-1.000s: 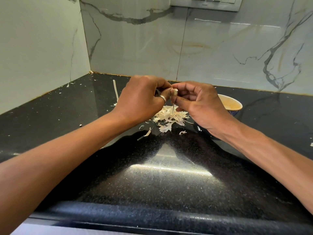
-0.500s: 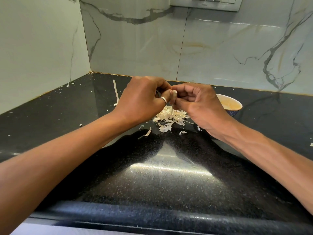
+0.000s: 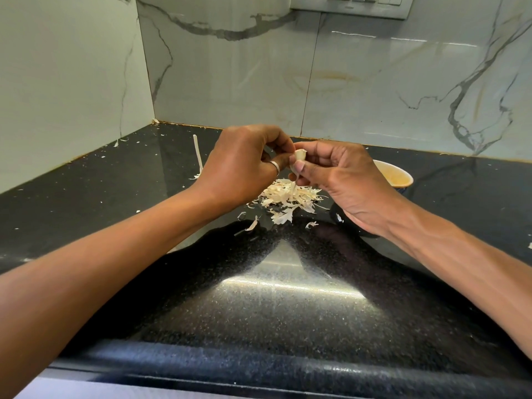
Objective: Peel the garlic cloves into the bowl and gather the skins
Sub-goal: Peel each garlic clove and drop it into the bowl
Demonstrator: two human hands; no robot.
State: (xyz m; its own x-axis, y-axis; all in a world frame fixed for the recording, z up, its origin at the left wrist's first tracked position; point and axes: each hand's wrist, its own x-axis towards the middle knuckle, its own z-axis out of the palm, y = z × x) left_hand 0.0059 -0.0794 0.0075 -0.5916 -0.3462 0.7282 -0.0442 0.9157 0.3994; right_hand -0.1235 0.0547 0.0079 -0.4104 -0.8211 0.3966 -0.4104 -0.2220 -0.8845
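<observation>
A pale garlic clove (image 3: 299, 155) is held above the counter between both hands. My left hand (image 3: 244, 165), with a ring on one finger, pinches its left side. My right hand (image 3: 342, 180) pinches it from the right with thumb and fingers, and a thin strip of skin hangs down from the clove. Directly below lies a heap of garlic skins (image 3: 288, 200) on the black counter. A small cream-lined bowl (image 3: 398, 175) stands behind my right hand, partly hidden by it; what it holds cannot be seen.
The black speckled counter (image 3: 288, 306) runs into a corner of marble-look wall tiles. A long pale stalk (image 3: 197, 152) lies behind my left hand. Small skin flakes are scattered along the left wall and near the heap. A switch panel (image 3: 351, 2) is on the back wall.
The clove has turned between the fingertips and shows more of its pale body. The hands stay at the same spot above the skins.
</observation>
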